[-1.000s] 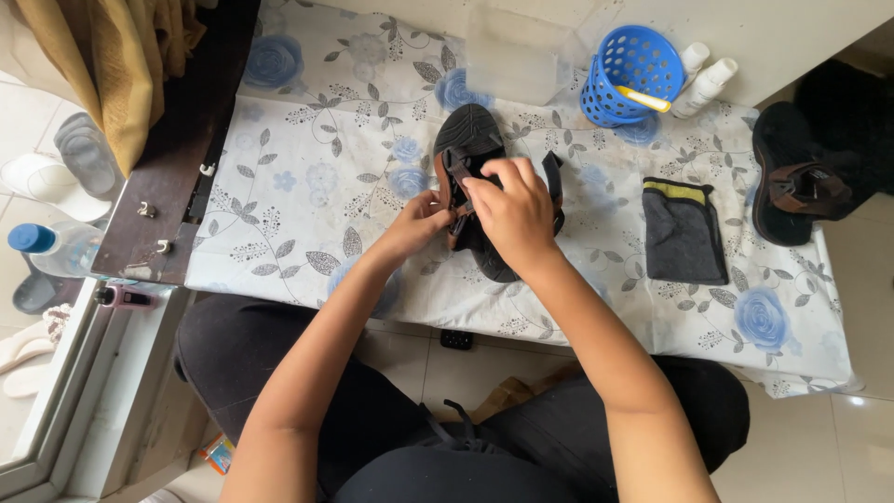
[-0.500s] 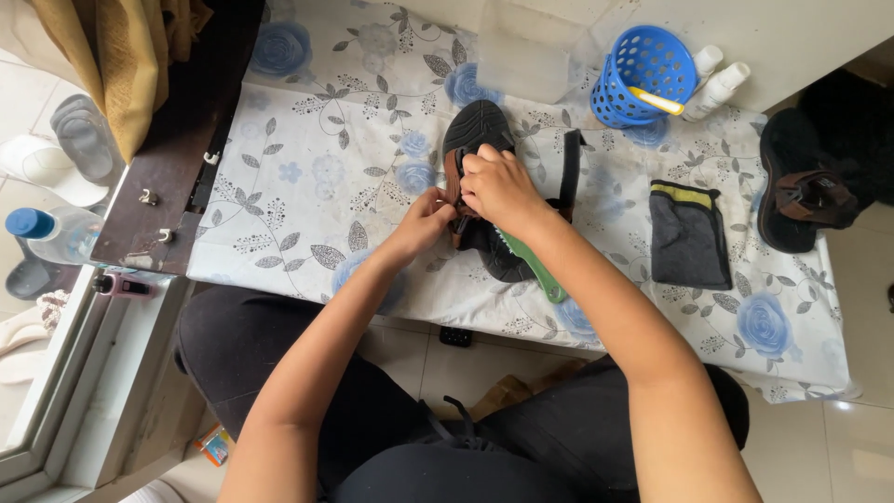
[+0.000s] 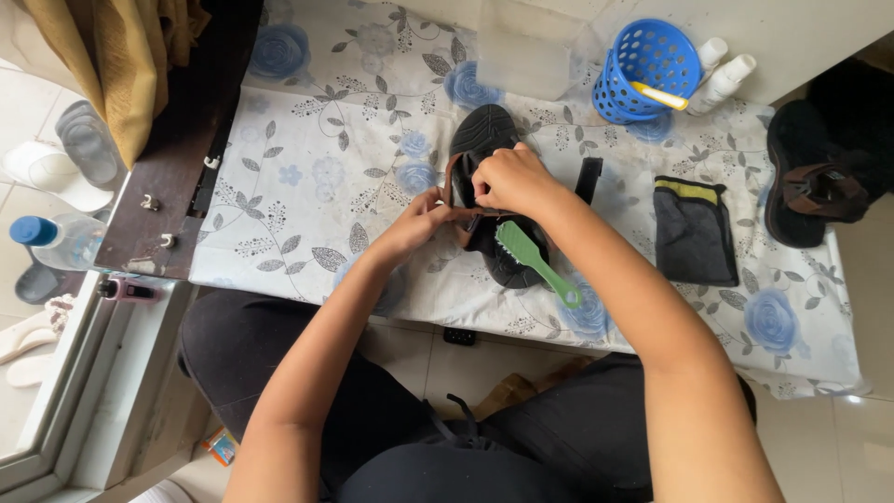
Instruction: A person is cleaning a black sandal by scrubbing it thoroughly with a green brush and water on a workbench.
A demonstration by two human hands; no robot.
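Mid-bench on the flowered cloth (image 3: 307, 177): a black sandal (image 3: 489, 140), toe pointing away from the body, heel towards the near edge. Both hands on it. Left hand (image 3: 414, 228) narrowed to a pinch, fingertips closed on the brown strap (image 3: 453, 186) at the sandal's left side. Right hand (image 3: 510, 179) curled shut over the same strap from above, knuckles up, hiding the buckle or fastening beneath. Cannot tell whether the strap is being opened, closed or only tugged straight.

Green brush (image 3: 535, 261) lying loose across the heel end, handle slanting to the near right, touched by neither hand. Judged from that: brushing set aside, strap-handling the step in hand.

Next move, as a judgement: calls for a firm pinch from the left to steady the strap while the right works the fastening, and for care not to nudge the brush off the heel.

Further off: black pouch (image 3: 694, 228) to the right, a second sandal (image 3: 815, 182) at the far right edge, blue basket (image 3: 647, 70) near the wall.
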